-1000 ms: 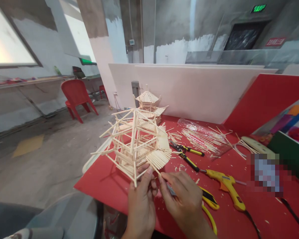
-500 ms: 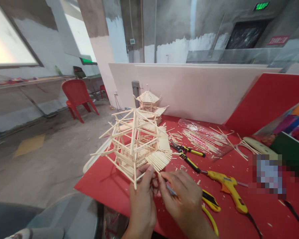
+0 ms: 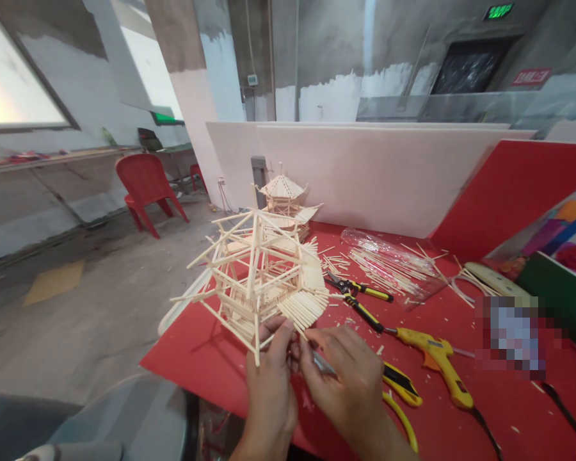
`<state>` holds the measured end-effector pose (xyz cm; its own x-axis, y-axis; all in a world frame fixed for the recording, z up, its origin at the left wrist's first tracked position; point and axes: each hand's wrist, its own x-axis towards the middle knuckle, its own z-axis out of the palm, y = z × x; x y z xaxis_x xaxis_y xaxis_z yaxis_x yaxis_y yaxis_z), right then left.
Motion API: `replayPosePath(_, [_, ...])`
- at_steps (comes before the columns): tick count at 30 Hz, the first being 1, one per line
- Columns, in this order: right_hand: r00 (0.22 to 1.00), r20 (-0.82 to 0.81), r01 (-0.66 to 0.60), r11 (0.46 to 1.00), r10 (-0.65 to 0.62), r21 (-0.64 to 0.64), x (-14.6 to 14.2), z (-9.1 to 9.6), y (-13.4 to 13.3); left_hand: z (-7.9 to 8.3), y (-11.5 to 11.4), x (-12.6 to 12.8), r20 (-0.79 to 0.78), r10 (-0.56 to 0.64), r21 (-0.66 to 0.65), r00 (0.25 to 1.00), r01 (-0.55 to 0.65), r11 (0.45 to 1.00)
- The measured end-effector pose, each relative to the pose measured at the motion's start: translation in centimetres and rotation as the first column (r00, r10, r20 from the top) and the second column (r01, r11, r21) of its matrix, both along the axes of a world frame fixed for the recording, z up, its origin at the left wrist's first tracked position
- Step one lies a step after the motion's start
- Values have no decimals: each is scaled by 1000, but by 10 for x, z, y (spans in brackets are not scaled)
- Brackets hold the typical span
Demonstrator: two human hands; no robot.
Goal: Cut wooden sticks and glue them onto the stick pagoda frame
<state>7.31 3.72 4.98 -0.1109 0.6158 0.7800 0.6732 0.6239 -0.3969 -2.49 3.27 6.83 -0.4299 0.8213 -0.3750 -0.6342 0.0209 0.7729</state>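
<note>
A pavilion model (image 3: 255, 256) of thin wooden sticks stands at the red table's front left. Open framing shows on its near left, and slats cover part of the lower roof (image 3: 304, 307) on its right. My left hand (image 3: 273, 378) is closed at the model's near edge, thumb and fingers pinching the roof's lower rim. Beside it, my right hand (image 3: 345, 378) pinches a thin wooden stick (image 3: 301, 333) at the end of the slat row. A grey metal piece (image 3: 324, 365) shows by the right fingers; whether the hand holds it I cannot tell.
Yellow-and-black pruning shears (image 3: 360, 301), a yellow glue gun (image 3: 436, 358) and a yellow-handled tool (image 3: 403, 384) lie to the right. Behind them is a plastic bag of sticks (image 3: 388, 266). A second wooden pavilion (image 3: 282, 192) stands behind, before white boards (image 3: 365, 173).
The view has shifted slightly, moving everything a little to the left. Both hands keep nearly the same pinch at the roof edge.
</note>
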Motion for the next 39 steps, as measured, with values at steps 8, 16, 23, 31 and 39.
replayPosePath(8, [1000,-3,14,999,-14,-38,1,-2,0,2,0,0,-7,0,5,1000,0,1000])
replayPosePath(16, [998,-47,-35,999,35,-11,-1,-1,0,3,-1,0,16,-11,9,1000,11,1000])
replayPosePath(23, [994,-75,-79,995,74,-66,0,3,-1,3,-1,1,36,-28,18,999,28,999])
replayPosePath(31, [993,-79,-92,994,87,-65,0,7,1,4,0,1,51,-30,38,998,28,999])
replayPosePath(39, [991,-93,-106,991,98,-83,-2,6,3,6,2,3,88,14,36,996,-17,999])
